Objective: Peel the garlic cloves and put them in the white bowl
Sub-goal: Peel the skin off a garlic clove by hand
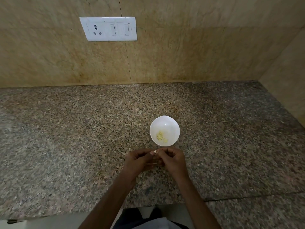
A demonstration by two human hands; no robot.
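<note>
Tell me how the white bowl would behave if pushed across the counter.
The bowl looks small and holds only a few garlic pieces, so it is probably light. On the smooth stone counter it would likely slide easily rather than tip.

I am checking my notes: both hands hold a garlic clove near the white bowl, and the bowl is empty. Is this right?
Not empty: the head view shows peeled cloves in the white bowl. The left hand and right hand do hold a garlic clove near it.
</note>
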